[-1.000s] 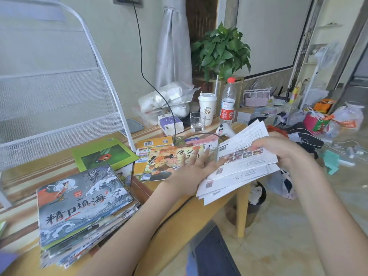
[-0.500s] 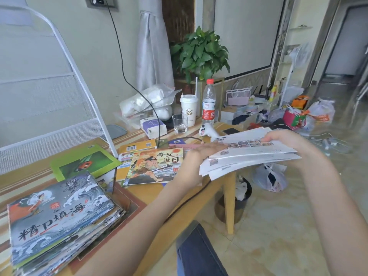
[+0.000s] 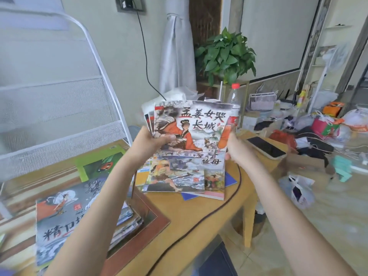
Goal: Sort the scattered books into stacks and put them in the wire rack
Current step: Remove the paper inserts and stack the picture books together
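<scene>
I hold a small bundle of thin picture books (image 3: 195,124) upright above the table, front cover facing me. My left hand (image 3: 153,139) grips the bundle's left edge, thumb on the cover. My right hand (image 3: 232,145) pinches its right edge. Below the bundle several loose books (image 3: 177,178) lie on the wooden table (image 3: 199,208). A tall stack of books (image 3: 79,216) with a wave cover sits at the near left, partly hidden by my left forearm. A green book (image 3: 99,166) lies behind it. The white wire rack (image 3: 65,120) stands at the left.
A phone (image 3: 265,147) lies on the table's right corner. A black cable (image 3: 199,220) runs across the table. A water bottle (image 3: 235,100), a potted plant (image 3: 225,54) and a small wire basket (image 3: 261,100) stand behind. Bags and clutter (image 3: 326,126) cover the floor at right.
The bundle was lying flat with white back covers up; both hands have turned it upright so its illustrated front cover faces me. The view has shifted left and closer.
</scene>
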Demonstrator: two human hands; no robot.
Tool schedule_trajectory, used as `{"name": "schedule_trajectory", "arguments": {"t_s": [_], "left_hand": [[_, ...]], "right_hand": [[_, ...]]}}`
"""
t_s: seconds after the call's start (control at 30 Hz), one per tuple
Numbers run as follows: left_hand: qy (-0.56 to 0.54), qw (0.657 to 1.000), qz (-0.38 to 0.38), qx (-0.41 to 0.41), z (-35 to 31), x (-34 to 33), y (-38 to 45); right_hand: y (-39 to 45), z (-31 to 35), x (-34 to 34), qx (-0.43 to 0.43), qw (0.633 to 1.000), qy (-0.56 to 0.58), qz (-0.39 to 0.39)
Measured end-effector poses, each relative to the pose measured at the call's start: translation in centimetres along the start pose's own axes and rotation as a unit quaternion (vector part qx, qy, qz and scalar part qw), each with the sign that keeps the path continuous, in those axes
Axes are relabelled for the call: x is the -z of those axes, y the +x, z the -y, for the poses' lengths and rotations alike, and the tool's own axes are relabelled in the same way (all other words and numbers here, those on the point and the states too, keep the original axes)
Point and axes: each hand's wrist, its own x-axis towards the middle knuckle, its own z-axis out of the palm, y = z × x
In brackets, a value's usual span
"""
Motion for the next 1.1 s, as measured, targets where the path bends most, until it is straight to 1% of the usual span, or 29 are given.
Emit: {"name": "schedule_trajectory", "arguments": {"t_s": [0.03,0.07,0.1,0.13,0.2,0.23,0.3,0.37,0.4,0.47,0.5,0.53,0.57,0.63,0.67,0.7,0.73,0.8,0.87,0.9,0.97,1.0,1.03,1.1], "left_hand": [[0.002,1.000,-0.004,0.031,1.0,0.3,-0.4],[-0.005,0.998,-0.009,0.056,2.2,0.6,-0.7],[-0.026,0.997,-0.017,0.070,3.0,0.7,-0.9],[-0.050,0.995,-0.030,0.079,3.9,0.7,-0.8],[-0.090,0.991,-0.056,0.087,4.5,0.0,-0.6],[-0.099,0.989,-0.068,0.089,4.6,-0.7,-0.5],[-0.104,0.982,-0.116,0.111,4.8,-2.1,-0.1],[-0.115,0.967,-0.176,0.144,4.5,-2.9,0.6],[-0.124,0.962,-0.191,0.149,4.2,-3.0,0.9],[-0.137,0.961,-0.203,0.127,3.5,-2.6,1.5],[-0.143,0.962,-0.200,0.116,3.2,-2.3,1.7],[-0.139,0.966,-0.188,0.111,3.2,-2.0,1.7],[-0.128,0.970,-0.171,0.117,3.6,-1.8,1.6],[-0.072,0.978,-0.131,0.148,5.0,-2.0,0.8],[-0.049,0.979,-0.109,0.167,5.7,-2.2,0.2],[-0.037,0.977,-0.093,0.186,6.6,-2.3,-0.2],[-0.019,0.977,-0.083,0.196,7.4,-2.3,-0.5],[0.049,0.973,-0.068,0.215,8.5,-1.8,-0.5],[0.131,0.961,-0.040,0.241,9.1,-1.0,-0.4],[0.182,0.948,-0.018,0.260,9.4,-0.5,-0.5],[0.253,0.917,0.016,0.309,9.9,-0.1,-0.7],[0.266,0.907,0.024,0.326,10.0,0.0,-0.8],[0.282,0.899,0.028,0.335,10.4,0.0,-0.8],[0.313,0.887,0.017,0.338,10.6,0.1,-0.6]], "right_hand": [[0.3,-0.2,-1.2,0.004,1.000,0.004,0.000],[0.6,-0.3,-2.2,-0.002,0.999,0.045,0.001],[1.1,-0.6,-3.4,-0.015,0.992,0.125,0.012],[1.5,-0.6,-4.4,-0.024,0.976,0.214,0.028],[1.9,-0.3,-6.2,-0.032,0.936,0.346,0.052],[2.0,0.0,-6.9,-0.036,0.915,0.399,0.052],[2.4,1.0,-7.8,-0.045,0.888,0.458,0.017],[3.3,1.8,-8.1,-0.046,0.885,0.463,-0.022],[3.8,2.4,-8.0,-0.044,0.883,0.466,-0.025],[4.6,3.1,-7.4,-0.018,0.882,0.471,-0.016],[4.7,3.1,-7.1,0.007,0.873,0.487,-0.001],[4.7,2.9,-7.1,0.035,0.869,0.494,0.015],[4.5,2.3,-7.4,0.055,0.883,0.466,0.026],[4.3,0.1,-8.4,0.072,0.941,0.329,0.037],[4.1,-1.3,-9.1,0.068,0.962,0.260,0.049],[4.2,-2.4,-9.7,0.060,0.973,0.216,0.061],[4.2,-3.0,-10.0,0.056,0.976,0.200,0.065],[4.3,-3.4,-9.7,0.066,0.976,0.206,0.037],[4.2,-3.0,-8.7,0.095,0.964,0.247,-0.023],[4.2,-2.9,-8.0,0.099,0.955,0.273,-0.061],[4.4,-2.7,-6.5,0.066,0.934,0.328,-0.127],[4.6,-2.9,-5.9,0.038,0.925,0.351,-0.139],[4.7,-3.0,-5.4,0.006,0.923,0.361,-0.133],[5.3,-3.6,-5.1,-0.051,0.943,0.323,-0.070]]}}
